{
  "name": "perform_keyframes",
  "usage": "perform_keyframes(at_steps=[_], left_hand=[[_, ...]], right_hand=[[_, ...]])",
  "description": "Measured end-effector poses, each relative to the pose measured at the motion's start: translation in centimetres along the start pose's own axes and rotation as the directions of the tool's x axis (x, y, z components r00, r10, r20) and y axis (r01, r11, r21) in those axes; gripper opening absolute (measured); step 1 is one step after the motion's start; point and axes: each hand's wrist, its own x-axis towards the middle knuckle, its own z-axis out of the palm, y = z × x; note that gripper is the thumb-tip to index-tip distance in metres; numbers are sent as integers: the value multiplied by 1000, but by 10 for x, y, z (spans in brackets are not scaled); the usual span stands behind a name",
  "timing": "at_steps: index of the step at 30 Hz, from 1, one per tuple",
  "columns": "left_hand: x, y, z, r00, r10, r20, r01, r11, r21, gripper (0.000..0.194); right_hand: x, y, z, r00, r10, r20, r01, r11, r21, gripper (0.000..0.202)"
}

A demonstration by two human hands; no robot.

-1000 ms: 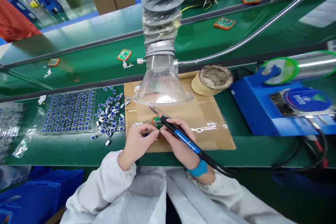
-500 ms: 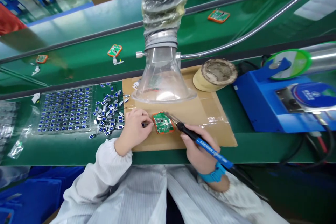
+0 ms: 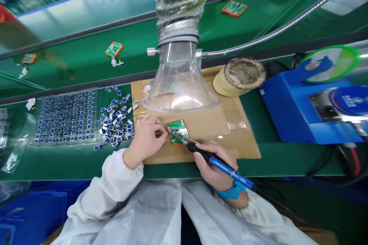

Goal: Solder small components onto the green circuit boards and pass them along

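Observation:
A green circuit board in an orange frame (image 3: 181, 127) lies on the cardboard sheet (image 3: 241, 138). My right hand (image 3: 217, 164) is wrapped round a blue and black soldering iron (image 3: 227, 168), whose metal tip reaches over the board's left part. At the board's left edge, my left hand (image 3: 149, 138) is closed in a pinch; what its fingertips hold is too small to make out. Left of that hand lies a loose pile of small blue-and-white parts with wires (image 3: 116, 118).
A clear fume hood (image 3: 181, 80) hangs just beyond the board. Behind right stand a round yellowish pot (image 3: 227, 82) and a blue machine (image 3: 287, 111). A plastic tray of small parts (image 3: 66, 118) lies left. More framed boards (image 3: 234, 8) lie on the green belt.
The soldering iron's tip has moved left and down, from the board's top right to its left part. My left hand stays pinched by the left edge. The whole view has shifted slightly.

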Motion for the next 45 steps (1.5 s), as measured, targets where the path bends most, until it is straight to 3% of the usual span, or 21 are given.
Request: perform_keyframes(at_steps=[21,33,36,40,45], left_hand=[[2,1,-1,1000,10,3,-10,1000,-8,16],[2,2,-2,1000,9,18,-10,1000,9,15],[2,2,-3,1000,5,21,-5,1000,8,15],[2,3,-4,1000,-4,28,3,1000,6,16],[-1,5,-3,998,23,57,-28,994,105,10]], right_hand=[[4,-6,-1,994,-96,55,99,994,-42,17],[4,-1,-3,986,-165,7,165,986,21,23],[-1,6,-6,992,-111,-61,112,994,17,19],[-7,18,-7,982,53,-181,-51,999,12,12],[-7,25,-7,958,162,-235,-147,986,80,7]])
